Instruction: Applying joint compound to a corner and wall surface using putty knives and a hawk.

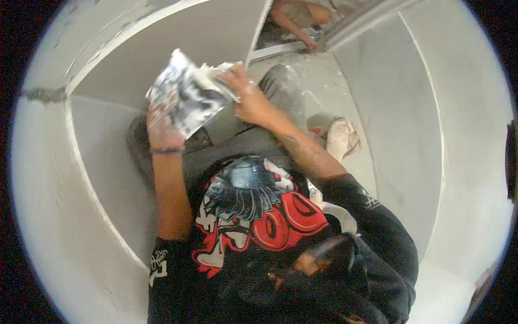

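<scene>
My left hand (pixel 164 127) holds a shiny silver plate (pixel 194 100) tilted in front of me, with white paste (pixel 213 75) heaped along its upper right part. My right hand (pixel 248 97) is at that end of the plate, fingers bent against the paste and edge; motion blur hides what exactly they grip. Below the plate are my grey-trousered legs (pixel 280 92).
Pale grey panels (pixel 388 108) with white seams surround me closely. A pale shoe or sandalled foot (pixel 342 137) rests on the dusty floor (pixel 318 92) at right. Through an opening at the top, another person's arm (pixel 288 24) shows near the floor.
</scene>
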### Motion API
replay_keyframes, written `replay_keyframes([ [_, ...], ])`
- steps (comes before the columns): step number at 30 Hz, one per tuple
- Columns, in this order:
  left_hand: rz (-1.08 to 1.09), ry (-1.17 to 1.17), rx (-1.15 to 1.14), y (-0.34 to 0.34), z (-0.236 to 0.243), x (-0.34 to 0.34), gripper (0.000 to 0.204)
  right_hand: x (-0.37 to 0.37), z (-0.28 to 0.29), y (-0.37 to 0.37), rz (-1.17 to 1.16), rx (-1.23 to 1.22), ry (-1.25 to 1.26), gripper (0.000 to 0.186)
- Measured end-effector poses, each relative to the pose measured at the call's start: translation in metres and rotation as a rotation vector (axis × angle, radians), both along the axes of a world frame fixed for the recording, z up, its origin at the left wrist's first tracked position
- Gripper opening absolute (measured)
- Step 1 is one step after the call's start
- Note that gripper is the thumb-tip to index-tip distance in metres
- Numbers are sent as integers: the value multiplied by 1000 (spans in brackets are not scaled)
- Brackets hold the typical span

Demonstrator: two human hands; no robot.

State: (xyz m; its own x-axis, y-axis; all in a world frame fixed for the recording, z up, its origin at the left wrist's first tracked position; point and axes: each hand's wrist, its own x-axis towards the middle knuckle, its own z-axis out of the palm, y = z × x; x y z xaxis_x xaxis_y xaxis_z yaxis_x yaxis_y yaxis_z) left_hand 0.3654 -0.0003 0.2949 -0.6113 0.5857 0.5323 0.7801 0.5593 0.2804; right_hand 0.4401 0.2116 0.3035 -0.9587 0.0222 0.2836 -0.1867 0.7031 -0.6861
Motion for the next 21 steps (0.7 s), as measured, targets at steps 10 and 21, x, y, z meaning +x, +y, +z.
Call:
replay_keyframes([
  [10, -261, -948, 458, 65, 6, -20, 38, 116, 0, 103, -374, -1865, 617, 38],
  [21, -514, -2196, 897, 91, 17, -18, 38, 460, -152, 145, -1963, -477, -86, 28],
])
